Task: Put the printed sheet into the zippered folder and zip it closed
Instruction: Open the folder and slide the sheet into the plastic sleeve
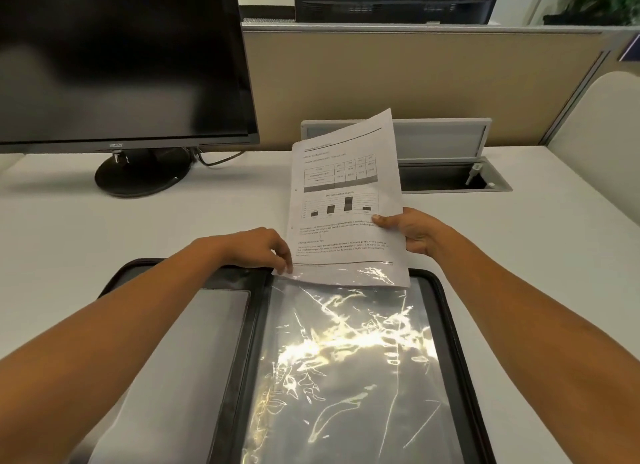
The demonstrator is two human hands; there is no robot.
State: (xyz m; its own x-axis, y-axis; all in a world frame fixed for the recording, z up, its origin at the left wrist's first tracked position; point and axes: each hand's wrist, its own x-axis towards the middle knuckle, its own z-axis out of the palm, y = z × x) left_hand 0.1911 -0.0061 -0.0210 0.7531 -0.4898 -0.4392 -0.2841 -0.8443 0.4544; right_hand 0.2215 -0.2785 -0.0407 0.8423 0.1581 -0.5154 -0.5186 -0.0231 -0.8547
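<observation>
The black zippered folder [460, 342] lies open on the desk in front of me, with shiny clear plastic sleeves [346, 359] on its right half and a grey pocket on its left half. The printed sheet [346, 193], with a table, a bar chart and text, stands tilted above the folder's far edge. Its lower edge sits inside the top of a clear sleeve. My right hand [412, 231] pinches the sheet's right edge. My left hand [263, 249] pinches the sleeve's top edge at the sheet's lower left corner.
A black monitor [121, 61] on a round stand [142, 176] fills the far left. Behind the sheet is an open grey cable hatch [450, 172] in the white desk [86, 221]. A beige partition [415, 82] closes the back.
</observation>
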